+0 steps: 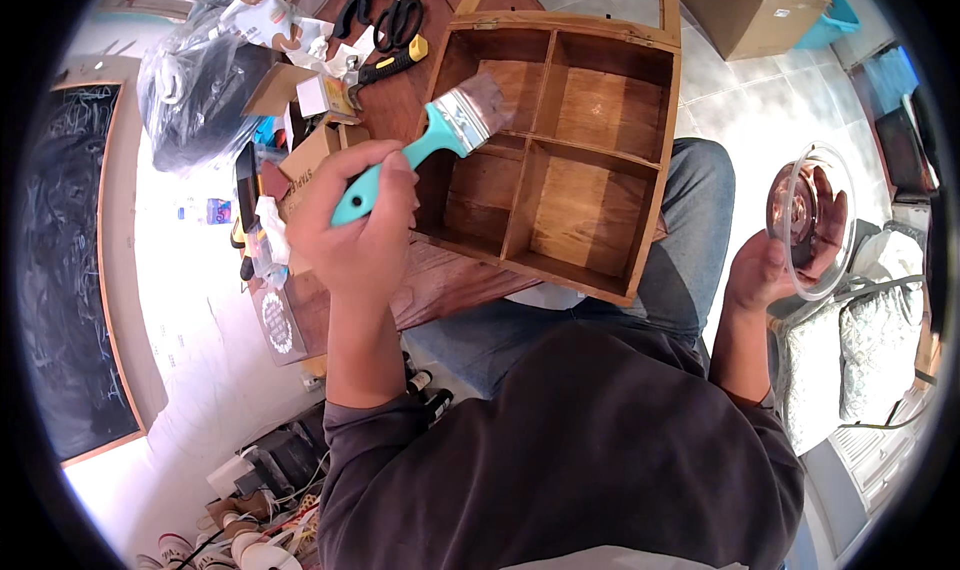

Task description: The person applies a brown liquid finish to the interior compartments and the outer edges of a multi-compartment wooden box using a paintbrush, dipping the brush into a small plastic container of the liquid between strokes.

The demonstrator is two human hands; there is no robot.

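Observation:
My left hand [358, 215] is closed around the turquoise handle of a paintbrush [425, 150]. The brush's flat metal band and bristles point up and right, over the left side of a wooden box [590, 150]. Dividers split this open, brown box into several square compartments, and a hinged frame lid [668, 0] extends from its far edge. Off to the right, away from the box, my right hand [770, 260] holds a clear round plastic container [820, 220]. It is tilted, and reddish-brown liquid seems to lie inside it.
The box rests partly on a reddish wooden table [450, 280], close to my jeans-clad leg [695, 210]. Scissors [400, 20], a yellow-and-black utility knife [395, 62] and small cartons lie at the table's far left. A cardboard box [750, 10] stands on the tiled floor; wrapped bundles [850, 350] sit at right.

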